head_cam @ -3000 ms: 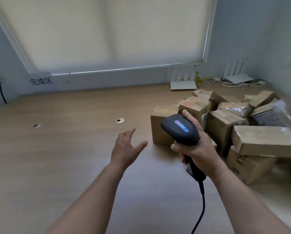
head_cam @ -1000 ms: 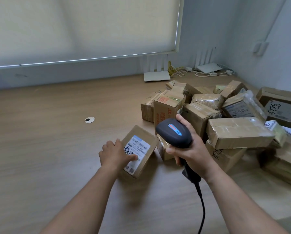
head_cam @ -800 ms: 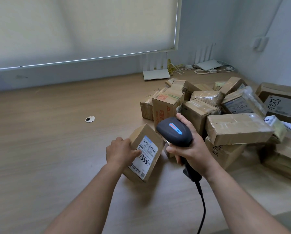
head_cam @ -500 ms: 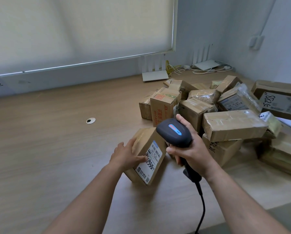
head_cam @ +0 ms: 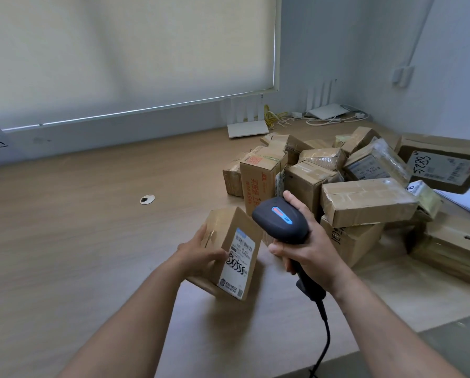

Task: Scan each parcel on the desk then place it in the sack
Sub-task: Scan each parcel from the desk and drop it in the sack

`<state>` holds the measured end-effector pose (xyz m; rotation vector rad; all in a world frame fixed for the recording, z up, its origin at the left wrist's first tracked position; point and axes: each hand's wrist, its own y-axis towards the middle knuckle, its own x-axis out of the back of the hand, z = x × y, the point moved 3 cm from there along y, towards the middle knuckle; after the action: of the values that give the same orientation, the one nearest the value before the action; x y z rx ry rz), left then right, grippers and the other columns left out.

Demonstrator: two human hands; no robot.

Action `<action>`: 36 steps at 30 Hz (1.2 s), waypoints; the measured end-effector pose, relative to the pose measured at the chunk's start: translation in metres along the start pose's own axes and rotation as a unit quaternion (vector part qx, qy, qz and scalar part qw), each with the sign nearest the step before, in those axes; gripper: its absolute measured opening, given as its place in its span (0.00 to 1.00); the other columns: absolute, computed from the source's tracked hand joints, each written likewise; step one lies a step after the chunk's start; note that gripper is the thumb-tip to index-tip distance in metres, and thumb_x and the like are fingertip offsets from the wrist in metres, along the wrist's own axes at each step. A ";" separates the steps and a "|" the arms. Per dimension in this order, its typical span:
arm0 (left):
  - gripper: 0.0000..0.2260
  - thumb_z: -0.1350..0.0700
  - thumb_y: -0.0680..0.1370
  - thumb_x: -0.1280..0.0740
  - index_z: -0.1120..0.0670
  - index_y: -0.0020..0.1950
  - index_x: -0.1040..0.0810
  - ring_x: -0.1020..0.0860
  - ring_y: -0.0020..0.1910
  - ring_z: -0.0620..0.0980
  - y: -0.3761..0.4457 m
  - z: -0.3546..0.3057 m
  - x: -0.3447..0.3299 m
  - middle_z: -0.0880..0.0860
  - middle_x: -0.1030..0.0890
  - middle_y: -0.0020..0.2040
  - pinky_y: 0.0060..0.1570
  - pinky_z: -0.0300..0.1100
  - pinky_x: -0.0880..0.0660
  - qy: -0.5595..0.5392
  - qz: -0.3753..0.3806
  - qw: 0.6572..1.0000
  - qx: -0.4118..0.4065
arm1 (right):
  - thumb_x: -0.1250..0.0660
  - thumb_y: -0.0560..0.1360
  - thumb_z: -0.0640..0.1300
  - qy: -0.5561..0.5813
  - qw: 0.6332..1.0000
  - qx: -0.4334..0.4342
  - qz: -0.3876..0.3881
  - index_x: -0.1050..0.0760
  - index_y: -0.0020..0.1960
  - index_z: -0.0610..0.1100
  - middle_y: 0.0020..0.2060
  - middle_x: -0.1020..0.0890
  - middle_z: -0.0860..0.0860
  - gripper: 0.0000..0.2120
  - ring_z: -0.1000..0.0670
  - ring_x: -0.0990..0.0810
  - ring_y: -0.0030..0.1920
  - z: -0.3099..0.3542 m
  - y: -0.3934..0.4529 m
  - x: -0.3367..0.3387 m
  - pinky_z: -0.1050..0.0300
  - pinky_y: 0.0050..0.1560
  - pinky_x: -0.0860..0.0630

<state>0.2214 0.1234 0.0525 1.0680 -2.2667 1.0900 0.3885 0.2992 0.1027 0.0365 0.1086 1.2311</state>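
Left hand (head_cam: 198, 256) gripping a small cardboard parcel (head_cam: 229, 252), thumb laid across the white shipping label (head_cam: 238, 264), fingers wrapped over the far upper edge; grip closed round the box. Parcel tipped up on its lower edge, seemingly resting on the tabletop (head_cam: 78, 241) by that edge, label face turned toward the right. Label showing a barcode near the top and handwritten black digits lower down, small print too fine to read. Right hand (head_cam: 307, 249) clenched round the handle of a black barcode scanner (head_cam: 281, 223), grip tight, index finger hidden on the far side. Scanner head just beside the parcel's upper right corner, nose aimed down toward the label; black cord (head_cam: 323, 336) trailing from the handle down toward the near edge. Behind and to the right, a heap of cardboard parcels (head_cam: 337, 186) piled loosely on the tabletop, all taped shut, contents unseen: one upright box with red print (head_cam: 261, 181) at the front left, a long flat box (head_cam: 367, 201) lying across others, a larger box with a label and handwritten digits (head_cam: 444, 166) at the far right. No sack to be made out in this view. White routers (head_cam: 247, 128) and tangled cables against the wall beneath the drawn window blind (head_cam: 127, 50). Small round grommet (head_cam: 147, 199) set in the tabletop to the left of the held parcel, well apart from it.
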 end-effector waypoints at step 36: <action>0.46 0.63 0.70 0.25 0.37 0.76 0.50 0.22 0.60 0.52 -0.068 0.046 0.029 0.53 0.22 0.62 0.42 0.36 0.24 -0.372 -0.202 0.888 -0.178 | 0.27 0.61 0.33 0.061 0.994 0.018 0.090 0.37 0.69 0.62 0.37 0.21 0.37 0.44 0.45 0.29 0.22 0.014 -0.036 -0.043 0.57 0.22 0.31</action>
<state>0.2551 0.0462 0.0749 1.8970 -2.4401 0.0594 0.4099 0.2471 0.1165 0.0020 0.2384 1.4121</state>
